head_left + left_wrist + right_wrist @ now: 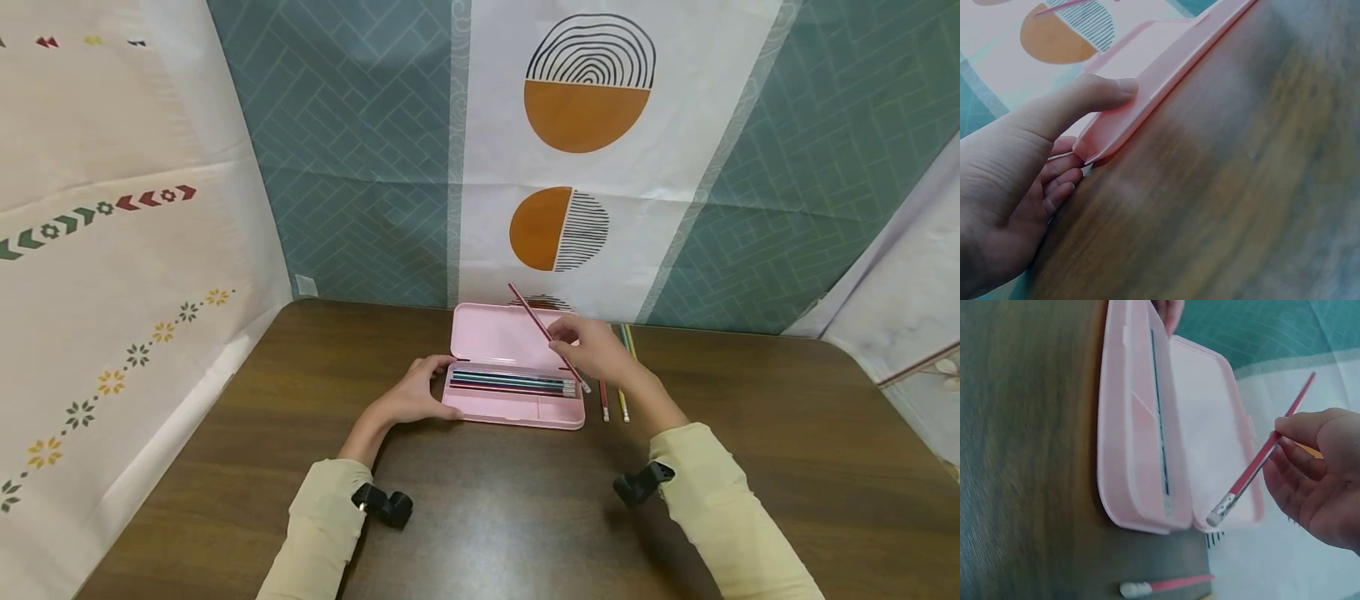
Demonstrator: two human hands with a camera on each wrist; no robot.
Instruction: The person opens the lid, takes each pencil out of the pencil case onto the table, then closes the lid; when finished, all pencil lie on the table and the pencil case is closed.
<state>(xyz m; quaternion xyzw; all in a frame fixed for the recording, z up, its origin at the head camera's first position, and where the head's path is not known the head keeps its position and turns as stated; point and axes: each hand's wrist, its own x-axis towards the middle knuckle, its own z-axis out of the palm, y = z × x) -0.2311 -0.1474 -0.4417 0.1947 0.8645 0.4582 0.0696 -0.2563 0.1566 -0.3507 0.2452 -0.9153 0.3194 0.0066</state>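
Observation:
A pink pencil case (495, 406) lies on the table with its lid (498, 333) tipped back. Several dark pencils (510, 382) lie side by side in its long rear compartment, erasers to the right. My left hand (415, 392) grips the case's left end, thumb at the front corner and fingers round the back, as the left wrist view shows. Above the case's right side, my right hand (592, 346) pinches a red pencil (1260, 459) between thumb and fingers. That pencil slants, its white eraser end low toward the right and its other end raised over the lid.
Right of the case lie another red pencil (604, 402) and green and yellow pencils (623, 404), partly under my right hand and forearm. A patterned cloth (360, 167) hangs behind the table's (480, 517) back edge. A pale cloth (150, 333) hangs at the left.

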